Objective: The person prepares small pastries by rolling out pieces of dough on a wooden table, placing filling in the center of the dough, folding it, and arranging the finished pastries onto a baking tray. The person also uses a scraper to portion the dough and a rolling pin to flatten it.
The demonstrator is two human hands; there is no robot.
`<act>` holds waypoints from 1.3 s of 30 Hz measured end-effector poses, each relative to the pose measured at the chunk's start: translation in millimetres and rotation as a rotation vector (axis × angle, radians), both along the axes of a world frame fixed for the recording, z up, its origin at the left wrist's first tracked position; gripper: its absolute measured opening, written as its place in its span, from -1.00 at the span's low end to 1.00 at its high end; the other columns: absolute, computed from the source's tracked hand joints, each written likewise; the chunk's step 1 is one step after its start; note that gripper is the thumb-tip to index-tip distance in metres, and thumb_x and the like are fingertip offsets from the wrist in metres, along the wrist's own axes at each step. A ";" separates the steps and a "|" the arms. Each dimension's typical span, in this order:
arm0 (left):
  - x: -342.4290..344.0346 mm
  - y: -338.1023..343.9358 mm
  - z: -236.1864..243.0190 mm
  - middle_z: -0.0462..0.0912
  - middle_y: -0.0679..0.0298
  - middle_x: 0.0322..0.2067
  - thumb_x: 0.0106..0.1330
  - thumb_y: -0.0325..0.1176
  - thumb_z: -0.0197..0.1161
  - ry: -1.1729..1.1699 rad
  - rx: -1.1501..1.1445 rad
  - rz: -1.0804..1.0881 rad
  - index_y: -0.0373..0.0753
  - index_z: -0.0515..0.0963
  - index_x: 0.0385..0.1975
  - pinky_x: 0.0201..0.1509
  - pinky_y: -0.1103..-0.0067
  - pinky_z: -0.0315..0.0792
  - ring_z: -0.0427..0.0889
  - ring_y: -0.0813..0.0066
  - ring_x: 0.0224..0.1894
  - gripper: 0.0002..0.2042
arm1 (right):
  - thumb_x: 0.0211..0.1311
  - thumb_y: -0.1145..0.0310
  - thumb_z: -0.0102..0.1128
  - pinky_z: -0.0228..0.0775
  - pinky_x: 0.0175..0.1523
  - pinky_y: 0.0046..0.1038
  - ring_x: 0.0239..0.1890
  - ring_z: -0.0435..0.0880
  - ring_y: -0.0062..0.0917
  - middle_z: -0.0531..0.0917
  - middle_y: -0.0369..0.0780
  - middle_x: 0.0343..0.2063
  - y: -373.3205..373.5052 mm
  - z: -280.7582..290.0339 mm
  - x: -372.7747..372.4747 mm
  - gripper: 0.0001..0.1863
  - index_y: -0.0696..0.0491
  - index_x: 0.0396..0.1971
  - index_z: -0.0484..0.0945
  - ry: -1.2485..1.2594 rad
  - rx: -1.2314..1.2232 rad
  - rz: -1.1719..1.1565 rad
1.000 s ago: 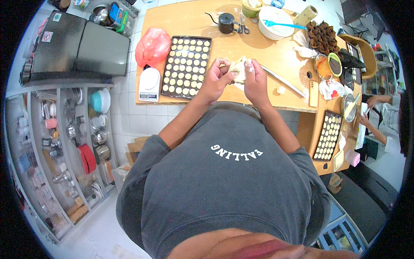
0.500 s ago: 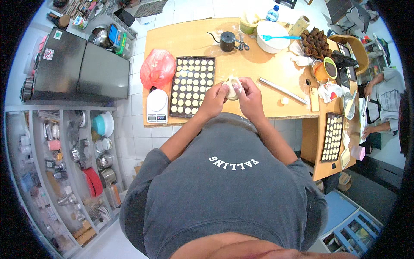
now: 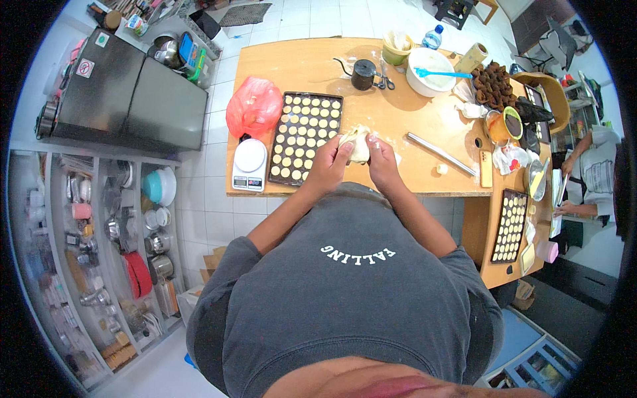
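Observation:
Between my two hands, just over the table's near edge, is a soft lump of pale dough [image 3: 358, 145]. My left hand [image 3: 330, 161] pinches its left side with the thumb on top. On the other side, the fingers of my right hand [image 3: 383, 161] grip the dough too. Left of my hands lies a dark baking tray [image 3: 272, 174] bearing rows of small round pale dough pieces. A metal rolling rod [image 3: 441, 154] rests on the table to the right, with a small dough piece [image 3: 442, 170] beside it.
A white kitchen scale [image 3: 249, 156] and a red plastic bag [image 3: 254, 106] stand at the left. Farther back are a black kettle [image 3: 363, 74], scissors [image 3: 385, 79] and a white bowl [image 3: 424, 81]. A second filled tray [image 3: 509, 227] lies at the right, near another person's hands [image 3: 568, 209].
My hands have moved slightly apart, and the dough between them looks more stretched and raised. The whole view has shifted a little, moving the table rightward and down in the picture.

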State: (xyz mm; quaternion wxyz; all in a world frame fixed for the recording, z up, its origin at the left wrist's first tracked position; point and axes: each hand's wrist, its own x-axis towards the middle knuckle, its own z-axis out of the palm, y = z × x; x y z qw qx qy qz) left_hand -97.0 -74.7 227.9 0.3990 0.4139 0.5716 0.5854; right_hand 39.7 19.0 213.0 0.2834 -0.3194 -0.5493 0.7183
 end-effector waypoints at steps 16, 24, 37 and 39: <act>-26.1 -26.6 -8.9 0.79 0.19 -0.13 0.47 -0.31 0.28 -0.001 -0.266 0.121 -0.34 0.63 0.15 -0.05 0.59 0.56 0.73 0.56 -0.13 -0.65 | 0.48 0.33 0.16 0.38 -0.28 -0.41 -0.44 0.51 -0.54 0.59 -0.17 -0.53 -10.0 2.8 -11.2 -0.74 0.22 -0.35 0.59 -0.215 0.548 -0.106; -24.2 -18.4 -46.7 0.75 0.28 -0.21 0.53 -0.23 0.26 -0.538 -0.110 0.019 -0.36 0.68 -0.03 -0.01 0.55 0.59 0.70 0.59 -0.18 -0.71 | 0.49 0.24 0.21 0.27 -0.37 -0.45 -0.50 0.38 -0.65 0.50 -0.30 -0.63 -6.9 -18.1 5.2 -0.67 0.20 -0.38 0.62 -0.263 0.414 0.045; 6.6 11.8 -40.2 0.69 0.22 0.01 0.65 -0.12 -0.02 -0.761 -0.202 -0.097 -0.30 0.49 0.28 0.14 0.51 0.58 0.68 0.46 0.04 -0.57 | 0.37 0.28 0.34 0.26 -0.41 -0.41 -0.58 0.38 -0.54 0.46 -0.21 -0.66 -13.9 -6.9 39.9 -0.77 0.16 -0.34 0.65 -0.325 0.581 0.101; 12.0 21.2 -45.6 0.68 0.19 0.00 0.64 -0.05 -0.03 -0.834 -0.226 -0.078 -0.29 0.47 0.28 0.16 0.45 0.58 0.68 0.42 0.03 -0.54 | 0.35 0.29 0.35 0.33 -0.37 -0.44 -0.54 0.47 -0.53 0.53 -0.21 -0.60 -8.1 3.5 49.4 -0.79 0.16 -0.30 0.67 -0.425 0.527 0.195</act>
